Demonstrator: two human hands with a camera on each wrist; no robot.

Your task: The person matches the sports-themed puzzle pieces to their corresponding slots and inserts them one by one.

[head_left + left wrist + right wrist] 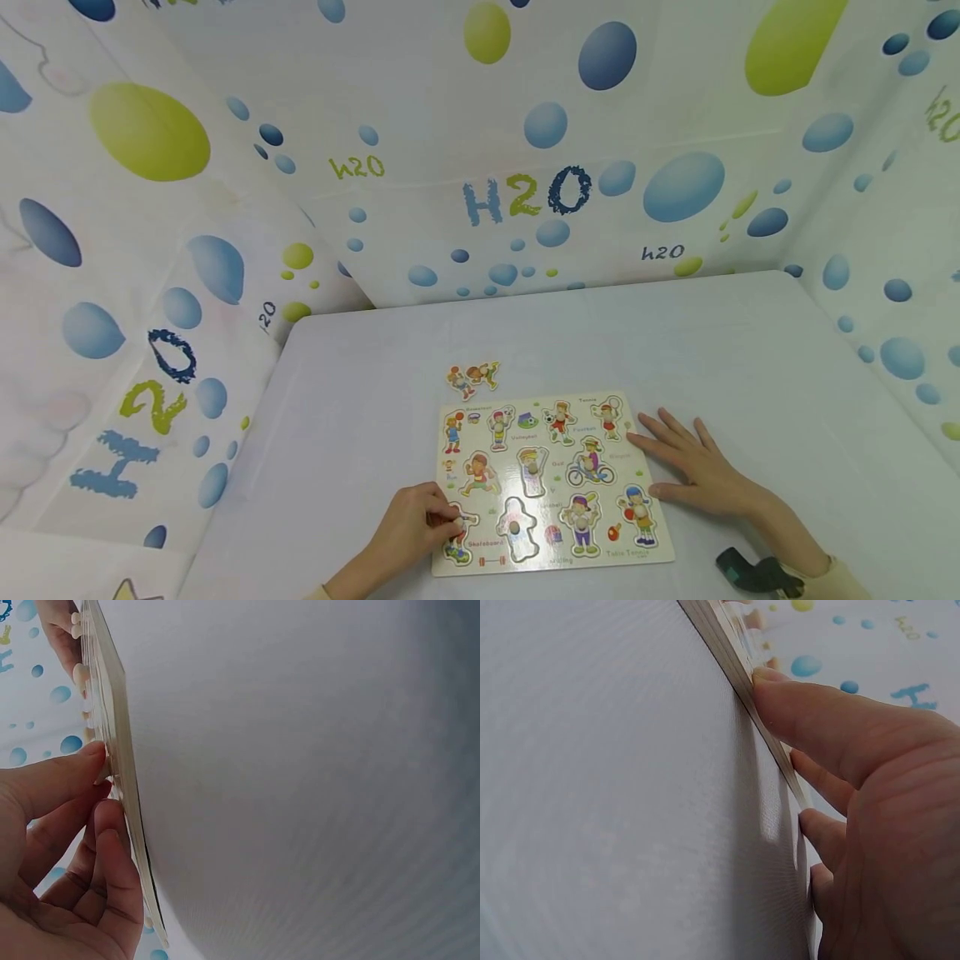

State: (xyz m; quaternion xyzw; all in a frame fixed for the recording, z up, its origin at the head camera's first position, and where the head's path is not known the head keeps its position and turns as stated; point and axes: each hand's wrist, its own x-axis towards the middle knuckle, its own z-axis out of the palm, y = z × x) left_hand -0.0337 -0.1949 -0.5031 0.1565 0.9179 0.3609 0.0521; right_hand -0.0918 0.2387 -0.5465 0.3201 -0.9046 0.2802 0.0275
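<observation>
A wooden knobbed puzzle board point(480, 442) printed with sports figures lies flat on the table. At its lower left corner my left hand point(416, 525) pinches the skateboarder puzzle piece point(459, 552) by its knob, between thumb and fingertips. The piece sits at its outline, partly covered by the fingers; whether it is fully seated I cannot tell. My right hand point(693, 467) lies with fingers spread at the board's right side. Its thumb point(787, 694) touches the board's edge point(731, 664) in the right wrist view.
Beyond the board's upper left corner lie two loose puzzle pieces, a ball player point(461, 383) and a tilted figure point(486, 375). Two pale figure-shaped recesses show, one mid-board point(532, 472), one low point(517, 531). A black strapped device point(753, 573) sits at the right wrist. Patterned cloth walls point(420, 200) surround the table.
</observation>
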